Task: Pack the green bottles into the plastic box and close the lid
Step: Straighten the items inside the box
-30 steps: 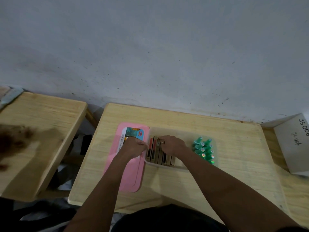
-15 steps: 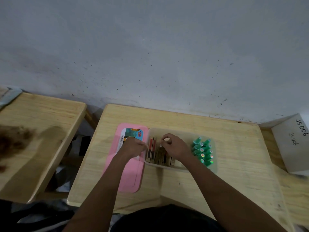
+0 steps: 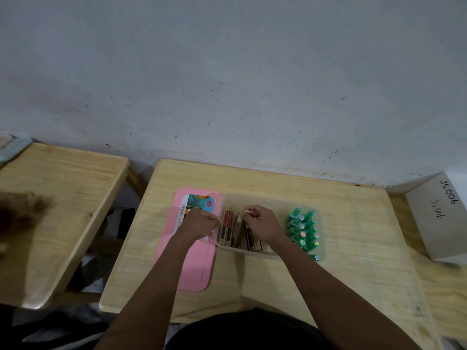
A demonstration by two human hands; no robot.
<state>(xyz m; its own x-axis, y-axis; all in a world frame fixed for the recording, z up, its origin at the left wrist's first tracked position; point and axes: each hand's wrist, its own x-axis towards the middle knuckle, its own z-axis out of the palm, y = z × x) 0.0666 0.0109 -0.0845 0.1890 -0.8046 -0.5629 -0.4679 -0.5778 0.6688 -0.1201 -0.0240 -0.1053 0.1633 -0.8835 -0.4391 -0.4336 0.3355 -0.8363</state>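
A white carton off the table's right edge bears "JS006" handwritten twice. The pink lid lies flat near the table's left edge, touching the box. On the lid's far end is a label with a barcode and a colourful picture; its print is too small to read.

The left hand is curled over the label, knuckles against the box's left wall; whether it grips the wall I cannot tell. The right hand reaches into the box, fingers curled and pinching the top of a packet, one of the brown-and-red packets standing on edge in the box's left part.

The green bottles stand packed together in the box's right end, just right of the right hand, apart from both hands.
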